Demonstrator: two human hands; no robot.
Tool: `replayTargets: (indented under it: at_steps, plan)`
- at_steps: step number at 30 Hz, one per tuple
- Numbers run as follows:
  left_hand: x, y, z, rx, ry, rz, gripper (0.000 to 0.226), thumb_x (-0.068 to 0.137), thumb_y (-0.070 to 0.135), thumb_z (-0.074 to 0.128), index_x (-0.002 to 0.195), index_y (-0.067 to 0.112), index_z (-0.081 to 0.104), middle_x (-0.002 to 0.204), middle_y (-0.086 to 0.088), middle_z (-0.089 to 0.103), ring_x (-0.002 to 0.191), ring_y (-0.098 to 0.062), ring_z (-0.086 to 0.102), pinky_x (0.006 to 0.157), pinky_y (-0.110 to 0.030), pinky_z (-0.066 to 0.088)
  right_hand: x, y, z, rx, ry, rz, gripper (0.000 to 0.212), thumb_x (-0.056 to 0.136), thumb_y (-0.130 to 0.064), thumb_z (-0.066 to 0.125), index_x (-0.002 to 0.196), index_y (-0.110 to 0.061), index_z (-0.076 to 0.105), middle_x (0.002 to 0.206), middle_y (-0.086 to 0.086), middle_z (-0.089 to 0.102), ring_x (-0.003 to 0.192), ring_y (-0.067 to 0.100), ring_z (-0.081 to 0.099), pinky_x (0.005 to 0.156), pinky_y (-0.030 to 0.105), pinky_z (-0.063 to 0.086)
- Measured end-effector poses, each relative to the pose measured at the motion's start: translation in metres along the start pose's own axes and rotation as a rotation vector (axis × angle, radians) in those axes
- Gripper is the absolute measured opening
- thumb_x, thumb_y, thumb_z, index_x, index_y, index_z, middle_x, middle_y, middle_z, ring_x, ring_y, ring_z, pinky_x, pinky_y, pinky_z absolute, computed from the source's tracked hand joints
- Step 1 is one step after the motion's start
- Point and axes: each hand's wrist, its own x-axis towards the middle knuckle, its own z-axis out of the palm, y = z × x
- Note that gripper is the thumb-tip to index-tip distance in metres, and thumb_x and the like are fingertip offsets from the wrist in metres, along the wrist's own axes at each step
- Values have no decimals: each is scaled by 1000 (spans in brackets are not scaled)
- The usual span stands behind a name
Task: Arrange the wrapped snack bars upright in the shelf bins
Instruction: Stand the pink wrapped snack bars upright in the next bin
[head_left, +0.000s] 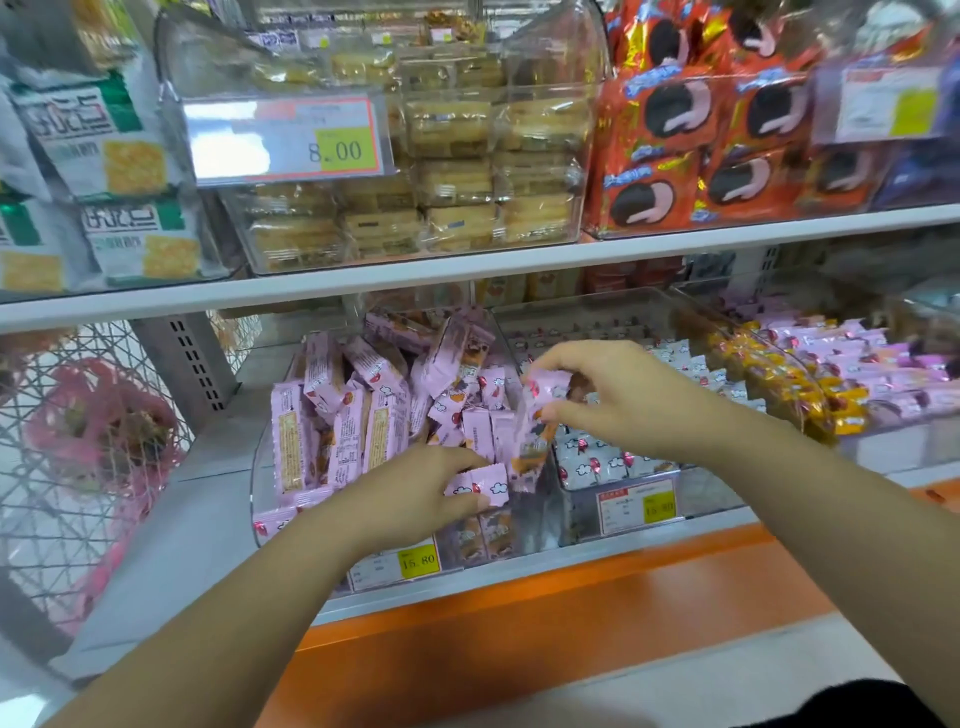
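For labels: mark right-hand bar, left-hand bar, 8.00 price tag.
right-hand bar (531, 446), head view, wrapper below the thumb.
left-hand bar (483, 485), head view, wrapper's front face.
8.00 price tag (343, 150), head view, yellow patch.

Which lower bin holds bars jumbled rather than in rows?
The left bin: its pink bars lean every way; white bars in the middle bin lie in rows.

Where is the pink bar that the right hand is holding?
In head view, the pink bar hangs mid-frame from the right hand, at the right end of the left bin, just right of the small bar in the left hand.
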Motion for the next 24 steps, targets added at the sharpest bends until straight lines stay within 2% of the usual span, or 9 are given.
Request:
replayTargets:
  at_steps: [1,4,8,12,18,20,23,24]
  plan:
    - [0,-2,1,8,-6,-7,50,96,38,49,142,21,38,134,-9,52,119,-21,50,91,-23,36,2,-1,5,-44,-39,-14,37,91,-28,59,127,-24,55,128,-6,54,104,6,51,88,21,37]
    - [3,-4,3,18,-9,-9,51,96,39,48,143,22,38,135,-6,52,118,-22,50,88,-23,36,3,-3,24,-90,-131,5,43,91,-29,60,132,-21,52,135,-1,51,124,13,44,99,24,33]
    - [6,-6,3,-6,-1,8,51,94,40,51,141,24,39,134,-1,52,117,-14,49,87,-23,37,-1,0,40,-130,-115,31,44,86,-35,66,128,-26,54,135,2,42,133,17,29,109,35,30]
    - [11,-5,1,-112,2,18,50,91,43,55,137,26,43,140,7,47,125,-7,45,102,-24,37,-1,3,43,-182,-86,3,39,88,-35,62,125,-28,53,147,2,30,140,17,16,111,34,22]
    - [24,10,3,-141,73,8,47,86,46,60,126,22,50,115,5,58,104,-10,55,90,-27,46,-8,11,50,-163,-4,-85,32,86,-34,65,118,-29,60,136,-2,44,133,16,30,111,34,25]
    - [26,13,5,-97,88,27,39,88,44,59,115,17,56,96,1,60,85,-13,56,73,-28,44,-12,17,53,-84,57,-132,34,86,-31,66,120,-26,62,133,-4,50,128,11,36,111,32,28]
    - [26,14,8,-62,135,39,35,89,42,58,109,14,57,74,0,54,64,-13,49,59,-29,38,-22,26,53,43,144,-70,43,87,-29,65,128,-28,56,135,-15,48,120,-7,34,103,9,23]
    - [26,14,9,-51,161,40,33,89,41,58,108,14,57,69,2,50,60,-11,45,55,-27,34,-25,30,54,62,149,-44,43,87,-28,65,128,-29,55,133,-16,50,118,-10,34,102,6,23]
